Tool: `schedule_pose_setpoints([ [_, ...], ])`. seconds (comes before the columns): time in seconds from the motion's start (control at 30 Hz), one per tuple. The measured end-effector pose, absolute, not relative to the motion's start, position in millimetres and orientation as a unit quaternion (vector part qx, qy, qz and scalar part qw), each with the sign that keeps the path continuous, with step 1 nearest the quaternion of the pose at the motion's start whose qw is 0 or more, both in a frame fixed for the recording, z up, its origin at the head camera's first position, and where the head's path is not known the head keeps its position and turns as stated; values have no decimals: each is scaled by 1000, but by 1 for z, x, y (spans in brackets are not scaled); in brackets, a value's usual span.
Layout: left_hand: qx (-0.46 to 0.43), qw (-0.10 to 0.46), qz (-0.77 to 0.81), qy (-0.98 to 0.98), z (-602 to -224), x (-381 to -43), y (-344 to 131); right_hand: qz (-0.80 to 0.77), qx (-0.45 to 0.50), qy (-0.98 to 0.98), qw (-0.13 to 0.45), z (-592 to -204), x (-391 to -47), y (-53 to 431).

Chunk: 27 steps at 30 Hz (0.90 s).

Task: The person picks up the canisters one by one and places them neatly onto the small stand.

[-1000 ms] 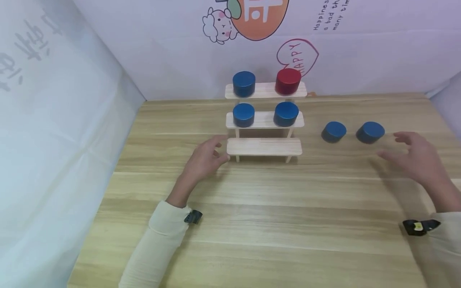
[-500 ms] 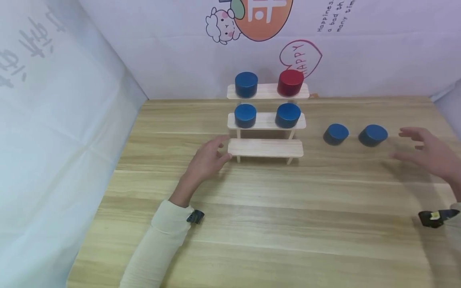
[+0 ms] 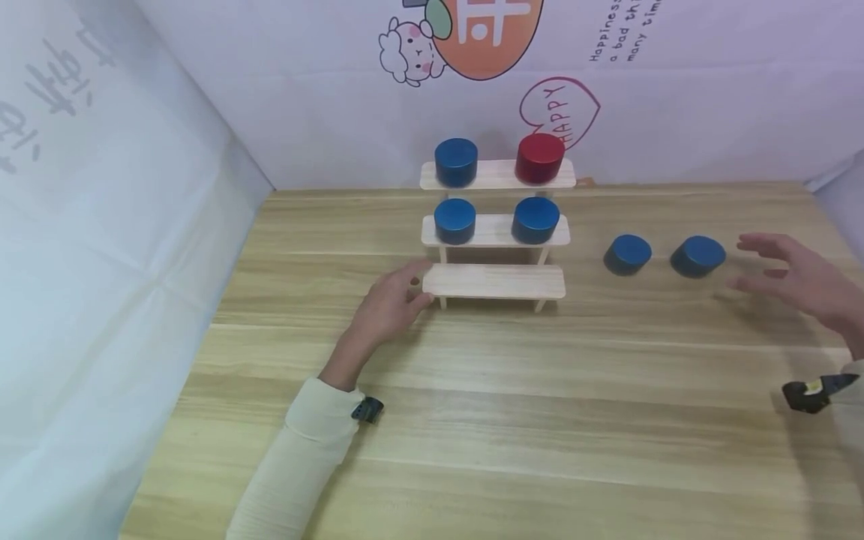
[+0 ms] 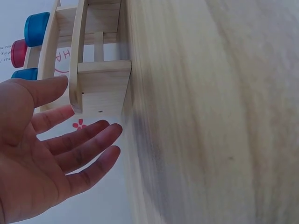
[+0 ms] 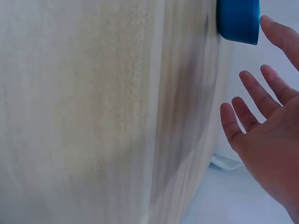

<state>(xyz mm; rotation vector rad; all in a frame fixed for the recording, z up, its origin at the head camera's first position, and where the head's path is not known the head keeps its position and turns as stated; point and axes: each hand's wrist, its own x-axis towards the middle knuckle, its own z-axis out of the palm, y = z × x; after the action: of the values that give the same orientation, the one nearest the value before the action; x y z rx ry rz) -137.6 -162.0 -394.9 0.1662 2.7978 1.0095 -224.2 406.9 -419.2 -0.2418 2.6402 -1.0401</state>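
A three-tier pale wooden stand (image 3: 495, 281) is at the middle back of the table. My left hand (image 3: 388, 307) is at the left end of its lowest tier, thumb in front and fingers behind. In the left wrist view its fingers (image 4: 86, 151) are spread and relaxed, the thumb tip right at the tier's edge. On the top tier sit a blue cylinder (image 3: 456, 163) and a red cylinder (image 3: 540, 158); two blue cylinders (image 3: 536, 220) occupy the middle one. My right hand (image 3: 799, 285), holding nothing, hovers with parted fingers beside the rightmost blue cylinder (image 3: 698, 256).
Another blue cylinder (image 3: 628, 255) stands on the wooden table (image 3: 513, 427) between the stand and the rightmost one. A white printed cloth (image 3: 324, 120) rises behind the table, and a similar white sheet (image 3: 121, 285) hangs along the left side.
My right hand has drawn a little to the right, away from the rightmost blue cylinder. My left hand stays at the stand's left end. The cylinders keep their places.
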Motion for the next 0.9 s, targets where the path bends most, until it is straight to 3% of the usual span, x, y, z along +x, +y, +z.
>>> schedule_pose_setpoints([
  [0.9, 44, 73, 324, 942, -402, -139, -160, -383, -107, 906, 147, -431, -244, 394],
])
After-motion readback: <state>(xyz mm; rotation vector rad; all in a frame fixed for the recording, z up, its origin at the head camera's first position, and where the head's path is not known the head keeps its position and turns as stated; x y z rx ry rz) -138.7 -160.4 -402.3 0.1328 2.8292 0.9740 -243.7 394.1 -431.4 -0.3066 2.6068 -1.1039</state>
